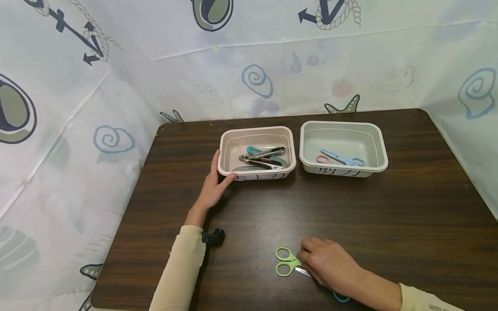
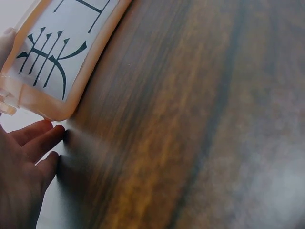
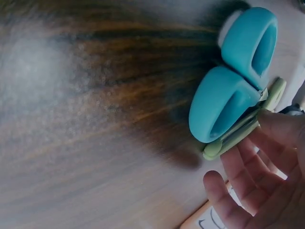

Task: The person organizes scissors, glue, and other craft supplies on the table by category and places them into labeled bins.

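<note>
My left hand (image 1: 212,190) rests at the near left corner of a pinkish bin (image 1: 288,142), with its thumb on the front rim and fingers along the side. Several utility knives (image 1: 268,156), grey, black and teal, lie in that bin. My right hand (image 1: 330,263) is low over the table, pinching green-handled scissors (image 1: 285,268) between thumb and fingers; the hand partly hides their blades. Teal-handled scissors (image 3: 221,102) lie right beside them, mostly hidden under the hand in the head view.
A pale grey-green bin (image 1: 373,151) stands right of the pinkish one, with blue scissors (image 1: 346,159) and pink-handled scissors (image 1: 324,159) in it. Both bins carry labels on the front. A dark wooden table (image 1: 412,224) meets patterned curtains (image 1: 218,82) at the back and sides.
</note>
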Tool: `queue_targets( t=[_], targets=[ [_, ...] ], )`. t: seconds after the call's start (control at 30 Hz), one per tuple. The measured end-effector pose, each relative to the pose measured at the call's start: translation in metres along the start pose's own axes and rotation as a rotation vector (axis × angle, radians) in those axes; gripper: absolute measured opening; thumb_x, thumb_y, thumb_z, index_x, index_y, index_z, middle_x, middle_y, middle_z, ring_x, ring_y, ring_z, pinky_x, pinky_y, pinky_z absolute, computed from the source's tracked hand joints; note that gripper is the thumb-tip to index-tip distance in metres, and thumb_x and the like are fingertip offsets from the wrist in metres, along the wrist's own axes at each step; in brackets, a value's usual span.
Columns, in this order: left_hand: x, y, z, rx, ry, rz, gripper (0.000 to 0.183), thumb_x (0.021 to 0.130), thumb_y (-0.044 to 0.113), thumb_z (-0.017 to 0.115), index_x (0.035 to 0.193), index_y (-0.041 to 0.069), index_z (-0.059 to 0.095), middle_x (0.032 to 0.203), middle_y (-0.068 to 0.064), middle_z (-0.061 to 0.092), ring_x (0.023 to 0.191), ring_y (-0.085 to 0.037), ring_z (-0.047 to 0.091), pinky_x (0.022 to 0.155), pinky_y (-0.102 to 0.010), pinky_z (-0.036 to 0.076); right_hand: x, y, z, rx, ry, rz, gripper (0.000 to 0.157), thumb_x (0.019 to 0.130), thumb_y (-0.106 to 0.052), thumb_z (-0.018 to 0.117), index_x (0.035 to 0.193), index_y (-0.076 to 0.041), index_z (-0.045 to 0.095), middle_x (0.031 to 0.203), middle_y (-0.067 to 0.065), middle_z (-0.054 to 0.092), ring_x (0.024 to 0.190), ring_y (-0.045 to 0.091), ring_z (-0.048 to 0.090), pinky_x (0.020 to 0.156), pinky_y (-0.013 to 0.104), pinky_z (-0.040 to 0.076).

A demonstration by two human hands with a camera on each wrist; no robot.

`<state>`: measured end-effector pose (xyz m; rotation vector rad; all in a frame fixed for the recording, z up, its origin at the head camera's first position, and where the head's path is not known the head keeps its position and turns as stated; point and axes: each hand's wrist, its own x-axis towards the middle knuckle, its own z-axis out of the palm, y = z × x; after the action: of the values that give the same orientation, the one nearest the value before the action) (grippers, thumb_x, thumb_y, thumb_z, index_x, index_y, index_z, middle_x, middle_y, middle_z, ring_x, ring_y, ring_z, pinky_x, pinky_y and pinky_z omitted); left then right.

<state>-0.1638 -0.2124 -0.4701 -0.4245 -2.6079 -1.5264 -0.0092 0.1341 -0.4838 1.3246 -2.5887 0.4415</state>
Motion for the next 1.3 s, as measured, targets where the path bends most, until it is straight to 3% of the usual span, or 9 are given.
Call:
queue_targets(
  t=[0.2,0.57,0.8,1.07,1.3],
  targets=[
    [0.000,0.000,0.000,0.001,0.000,-0.005,0.087,0.095,0.021,0.066,0.159,0.012,0.007,0.154,-0.025,0.030,0.135,-0.042,0.037,0.106,-0.059,0.027,0.001,-0.001,0.001,-0.014,0.016,0.014,0.017,0.083,-0.014,0.077,0.079,-0.020,0.061,0.080,-0.010,0.048,0.070,0.007,0.048,0.050,0.022,0.041],
    [-0.001,0.001,0.000,-0.003,-0.003,-0.017,0.086,0.096,0.020,0.065,0.159,0.016,0.006,0.154,-0.025,0.030,0.135,-0.042,0.037,0.106,-0.059,0.027,0.001,-0.001,0.001,-0.015,0.002,0.043,0.016,0.084,-0.014,0.076,0.085,-0.018,0.059,0.083,-0.008,0.049,0.072,0.008,0.049,0.049,0.022,0.040],
    [0.000,0.002,0.000,-0.001,-0.001,-0.016,0.087,0.095,0.018,0.066,0.159,0.012,0.007,0.155,-0.023,0.029,0.137,-0.041,0.036,0.107,-0.059,0.026,0.002,0.001,-0.004,0.003,-0.032,0.071,0.022,0.083,-0.017,0.077,0.089,-0.020,0.056,0.081,-0.011,0.054,0.073,0.006,0.053,0.055,0.024,0.039],
    [-0.001,0.003,0.000,-0.001,0.003,-0.022,0.085,0.095,0.014,0.065,0.159,0.013,0.007,0.155,-0.024,0.029,0.136,-0.041,0.037,0.107,-0.058,0.027,0.001,0.004,-0.004,0.044,0.009,0.029,0.025,0.082,-0.006,0.074,0.103,-0.019,0.070,0.092,-0.009,0.065,0.084,0.007,0.061,0.066,0.027,0.051],
    [0.000,0.001,0.000,0.002,0.001,-0.014,0.087,0.095,0.018,0.066,0.159,0.014,0.007,0.153,-0.025,0.031,0.134,-0.042,0.040,0.105,-0.059,0.030,0.003,0.004,-0.009,0.061,-0.008,0.023,0.026,0.079,-0.001,0.073,0.095,-0.021,0.067,0.084,-0.013,0.058,0.074,0.004,0.056,0.054,0.021,0.046]
  ],
)
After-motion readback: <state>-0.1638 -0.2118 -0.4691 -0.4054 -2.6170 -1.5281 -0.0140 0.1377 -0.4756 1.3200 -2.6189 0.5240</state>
